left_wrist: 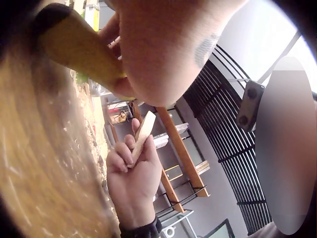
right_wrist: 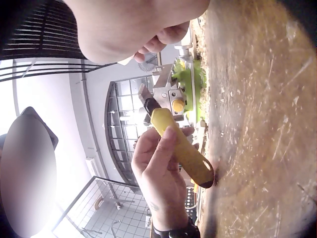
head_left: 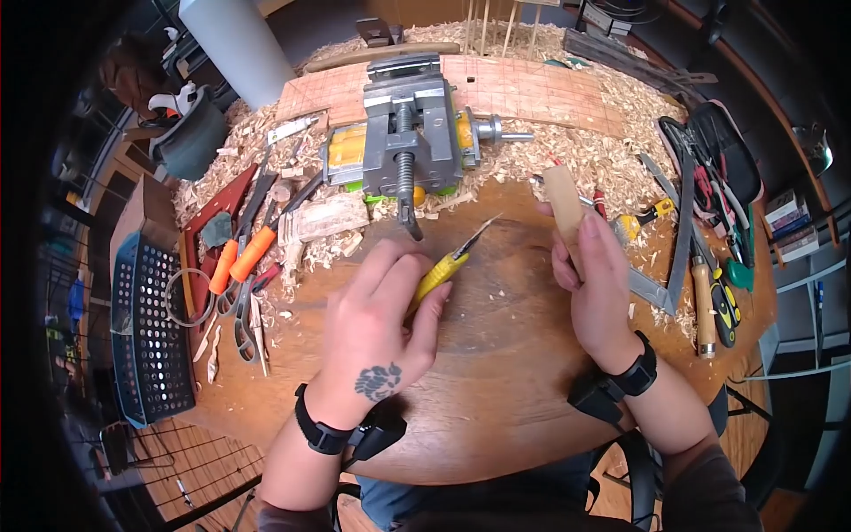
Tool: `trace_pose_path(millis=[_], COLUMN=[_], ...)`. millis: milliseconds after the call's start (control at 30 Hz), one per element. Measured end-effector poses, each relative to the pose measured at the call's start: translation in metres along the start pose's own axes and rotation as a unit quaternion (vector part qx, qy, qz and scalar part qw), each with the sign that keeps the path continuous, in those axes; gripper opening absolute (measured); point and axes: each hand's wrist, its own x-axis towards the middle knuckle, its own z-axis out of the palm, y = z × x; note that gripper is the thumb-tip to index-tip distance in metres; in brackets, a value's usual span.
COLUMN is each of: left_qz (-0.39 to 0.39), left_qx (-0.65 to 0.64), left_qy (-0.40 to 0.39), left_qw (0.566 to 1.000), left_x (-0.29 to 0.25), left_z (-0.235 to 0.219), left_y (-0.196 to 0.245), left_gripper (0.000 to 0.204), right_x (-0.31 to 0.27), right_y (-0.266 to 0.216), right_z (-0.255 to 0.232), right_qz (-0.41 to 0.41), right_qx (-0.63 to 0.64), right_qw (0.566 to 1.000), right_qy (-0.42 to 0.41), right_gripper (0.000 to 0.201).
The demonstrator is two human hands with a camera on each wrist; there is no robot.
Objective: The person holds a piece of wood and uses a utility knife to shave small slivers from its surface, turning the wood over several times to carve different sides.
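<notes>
My left hand (head_left: 368, 310) grips a yellow utility knife (head_left: 438, 280) over the near part of the wooden table. Its blade is out and points up and away to the right in the head view. In the right wrist view the long yellow handle (right_wrist: 182, 151) lies between thumb and fingers, its dark butt end near the tabletop. My right hand (head_left: 599, 301) holds a flat, pale strip of wood (head_left: 564, 202) upright, thumb on one side and fingers on the other. The same strip (left_wrist: 142, 135) shows in the left wrist view. Knife and wood are apart.
A grey metal vise (head_left: 408, 133) stands at the back centre amid wood shavings (head_left: 567, 155). Orange-handled tools (head_left: 254, 253) and a blue perforated basket (head_left: 155, 346) are at left. At right lie a metal square (head_left: 683, 235), a wooden-handled tool (head_left: 704, 310) and pliers.
</notes>
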Motion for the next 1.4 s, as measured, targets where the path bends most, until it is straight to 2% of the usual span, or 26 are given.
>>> trace_pose_path(millis=[200,300,400,500,567,600,667,767,833,867,933,967,1033,1100,1167,1233,1367,1400], left_qz=[0.028,-0.009,0.003,-0.033,-0.085,-0.085,-0.013,-0.048,-0.047,-0.045,-0.018,0.007,0.020,0.034,-0.014,-0.025,-0.034,-0.033], left_qx=[0.028,0.061,0.008,0.001,-0.007,-0.007,-0.002,-0.059,-0.057,-0.055,-0.045,-0.035,-0.029,-0.024,-0.027,-0.021,-0.006,-0.006], left_qy=[-0.003,-0.025,0.016,0.000,-0.023,-0.023,0.017,0.054,0.062,0.071,0.064,0.058,0.049,0.039,0.015,0.008,-0.002,-0.002], left_qw=[0.999,0.998,1.000,0.999,0.996,0.996,1.000,0.996,0.995,0.995,0.997,0.998,0.998,0.998,0.999,0.999,0.999,0.999], left_x=[0.000,-0.002,-0.003,-0.004,-0.004,-0.004,-0.003,-0.008,-0.006,-0.005,-0.003,-0.002,0.002,0.002,-0.001,-0.002,-0.002,-0.002], left_z=[-0.002,-0.004,-0.001,-0.003,-0.006,-0.006,-0.003,0.003,0.004,0.004,0.003,0.002,0.000,0.000,0.001,0.002,0.004,0.006], left_y=[0.003,0.006,0.002,0.007,0.013,0.011,0.005,0.001,0.000,-0.001,-0.003,-0.003,0.001,0.003,0.004,0.003,0.001,-0.002], left_gripper=[0.015,0.015,0.013,0.015,0.017,0.017,0.019,0.022,0.026,0.029,0.030,0.030,0.027,0.024,0.022,0.023,0.025,0.025], right_x=[0.000,0.000,-0.001,0.001,0.002,0.003,0.005,0.011,0.017,0.016,0.015,0.016,0.019,0.022,0.024,0.027,0.027,0.026], right_y=[0.001,0.004,0.013,0.013,0.012,0.015,0.016,0.014,0.014,0.015,0.015,0.017,0.020,0.016,0.013,0.012,0.019,0.020], right_z=[-0.001,-0.002,-0.003,-0.001,-0.003,-0.005,-0.005,-0.005,-0.011,-0.011,-0.011,-0.012,-0.014,-0.014,-0.018,-0.022,-0.025,-0.022], right_qz=[-0.017,-0.010,0.016,0.023,0.025,0.023,0.022,0.024,-0.104,-0.103,-0.022,-0.022,-0.006,0.020,0.046,0.094,0.072,0.043], right_qx=[-0.005,0.026,0.063,0.067,0.067,0.051,0.036,0.008,-0.182,-0.182,-0.063,-0.063,0.030,0.035,0.039,0.015,0.021,0.040], right_qw=[1.000,0.999,0.998,0.997,0.997,0.998,0.998,0.998,0.972,0.972,0.993,0.993,0.996,0.994,0.991,0.982,0.982,0.985], right_qy=[-0.009,-0.021,-0.008,-0.010,-0.018,-0.033,-0.048,-0.063,-0.104,-0.104,-0.097,-0.097,-0.086,-0.103,-0.118,-0.163,-0.171,-0.159], right_gripper=[0.049,0.044,0.037,0.032,0.028,0.026,0.025,0.029,0.032,0.032,0.034,0.034,0.035,0.035,0.034,0.038,0.041,0.042])
